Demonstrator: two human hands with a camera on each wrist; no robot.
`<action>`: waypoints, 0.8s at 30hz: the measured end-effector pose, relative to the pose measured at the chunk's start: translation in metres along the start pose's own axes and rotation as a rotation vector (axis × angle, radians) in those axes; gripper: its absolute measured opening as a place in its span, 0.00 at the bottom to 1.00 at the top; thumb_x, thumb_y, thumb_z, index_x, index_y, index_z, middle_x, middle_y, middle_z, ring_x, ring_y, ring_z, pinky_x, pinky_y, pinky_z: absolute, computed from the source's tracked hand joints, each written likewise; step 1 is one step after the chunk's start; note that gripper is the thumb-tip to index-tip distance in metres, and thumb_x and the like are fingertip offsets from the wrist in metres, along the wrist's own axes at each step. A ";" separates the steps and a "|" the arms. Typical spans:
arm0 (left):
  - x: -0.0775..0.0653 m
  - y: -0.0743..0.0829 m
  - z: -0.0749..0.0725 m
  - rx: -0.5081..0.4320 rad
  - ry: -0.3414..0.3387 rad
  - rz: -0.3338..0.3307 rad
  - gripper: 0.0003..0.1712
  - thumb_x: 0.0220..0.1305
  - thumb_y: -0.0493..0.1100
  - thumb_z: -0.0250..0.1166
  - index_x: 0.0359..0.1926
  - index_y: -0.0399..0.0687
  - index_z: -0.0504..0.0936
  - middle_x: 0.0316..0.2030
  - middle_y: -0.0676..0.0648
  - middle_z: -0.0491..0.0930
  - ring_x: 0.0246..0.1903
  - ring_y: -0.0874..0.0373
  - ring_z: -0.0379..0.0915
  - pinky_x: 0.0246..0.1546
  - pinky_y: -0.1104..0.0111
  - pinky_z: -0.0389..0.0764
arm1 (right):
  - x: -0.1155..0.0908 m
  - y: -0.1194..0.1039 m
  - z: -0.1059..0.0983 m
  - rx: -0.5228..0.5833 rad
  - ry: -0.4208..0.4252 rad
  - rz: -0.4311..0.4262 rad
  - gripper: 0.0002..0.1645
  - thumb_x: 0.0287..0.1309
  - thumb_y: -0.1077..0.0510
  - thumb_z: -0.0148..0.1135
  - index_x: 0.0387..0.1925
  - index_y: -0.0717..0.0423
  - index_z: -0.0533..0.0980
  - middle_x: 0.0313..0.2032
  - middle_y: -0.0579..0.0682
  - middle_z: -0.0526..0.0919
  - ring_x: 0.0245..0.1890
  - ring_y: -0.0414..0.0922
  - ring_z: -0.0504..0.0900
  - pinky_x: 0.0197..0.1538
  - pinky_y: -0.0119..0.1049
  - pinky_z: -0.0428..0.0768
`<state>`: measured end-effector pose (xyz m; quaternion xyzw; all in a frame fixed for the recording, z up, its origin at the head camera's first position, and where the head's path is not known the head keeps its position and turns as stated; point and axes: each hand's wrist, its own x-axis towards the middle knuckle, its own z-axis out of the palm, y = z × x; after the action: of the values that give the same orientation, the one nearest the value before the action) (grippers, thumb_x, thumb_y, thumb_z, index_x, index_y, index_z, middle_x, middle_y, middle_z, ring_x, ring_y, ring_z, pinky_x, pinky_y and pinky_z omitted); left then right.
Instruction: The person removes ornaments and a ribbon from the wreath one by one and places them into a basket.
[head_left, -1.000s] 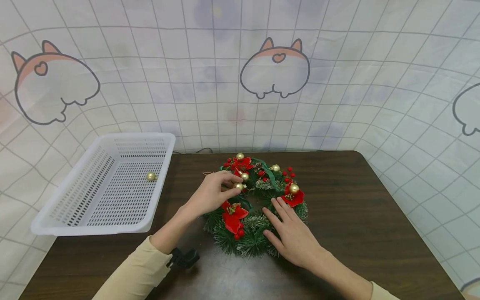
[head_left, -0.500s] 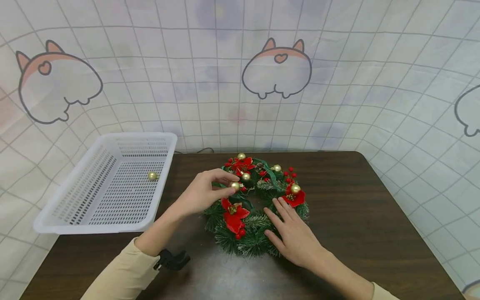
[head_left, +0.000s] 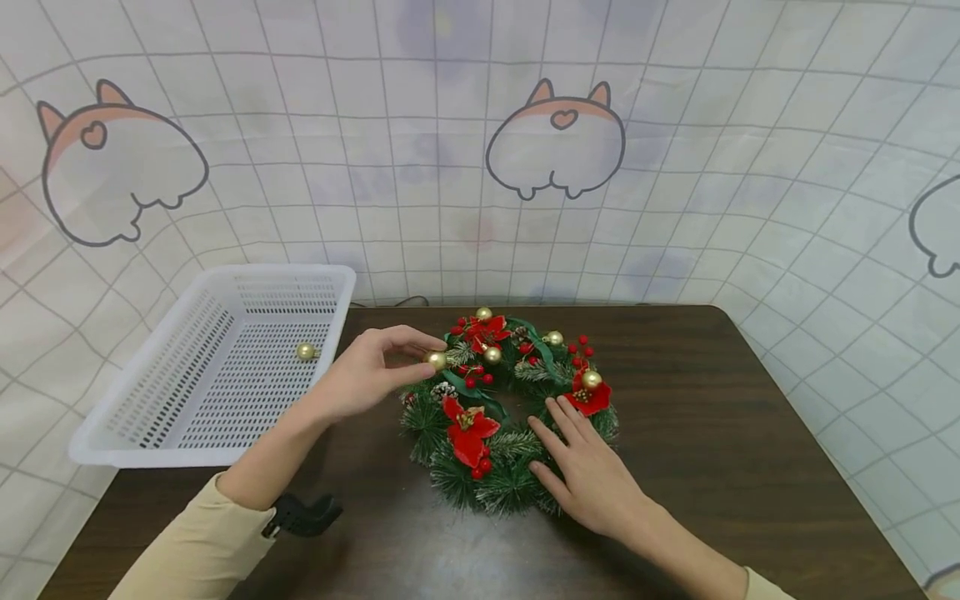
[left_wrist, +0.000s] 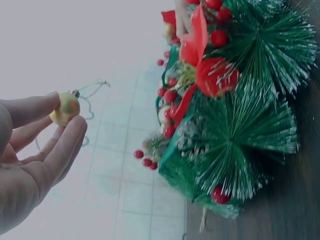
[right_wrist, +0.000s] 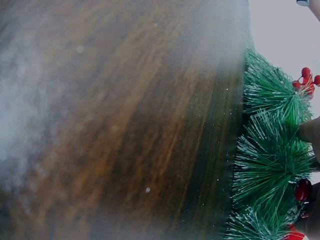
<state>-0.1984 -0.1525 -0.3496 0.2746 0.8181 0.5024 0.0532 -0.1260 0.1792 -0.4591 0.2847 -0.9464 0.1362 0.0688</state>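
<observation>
Bauble point(left_wrist: 65, 108) pinched in the left hand point(head_left: 366, 373): probably light, slippery, best held across its middle; right hand point(head_left: 588, 475), spread, rests on the wreath point(head_left: 504, 486).

The wreath point(head_left: 504, 492) is deep green, its needles frosted white at the tips. Its poinsettias point(head_left: 467, 440) are bright red, its berries point(head_left: 481, 468) glossy red, its ribbon point(head_left: 542, 348) green. The bauble point(left_wrist: 66, 111) between the left fingers point(left_wrist: 65, 145) is shiny gold. The basket point(head_left: 165, 457) is white, patterned with rows of slots. Dark brown wood grain streaks the worktop point(head_left: 712, 433). The white backdrop point(head_left: 420, 167) bears a grey grid, pale purple blotches and white-and-orange corgis point(head_left: 555, 150) outlined in grey. The sleeve point(head_left: 191, 542) is cream, the wrist mount point(head_left: 306, 517) black.
</observation>
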 end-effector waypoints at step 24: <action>-0.010 -0.018 -0.088 0.103 0.149 -0.176 0.22 0.74 0.44 0.66 0.65 0.45 0.80 0.62 0.44 0.78 0.52 0.54 0.78 0.49 0.63 0.75 | 0.000 0.000 -0.001 -0.005 0.008 -0.009 0.36 0.72 0.43 0.61 0.73 0.58 0.69 0.75 0.66 0.59 0.77 0.62 0.53 0.72 0.59 0.60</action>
<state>-0.2291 -0.2337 -0.3240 0.1658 0.8654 0.4724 0.0219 -0.1264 0.1797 -0.4586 0.2882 -0.9452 0.1344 0.0740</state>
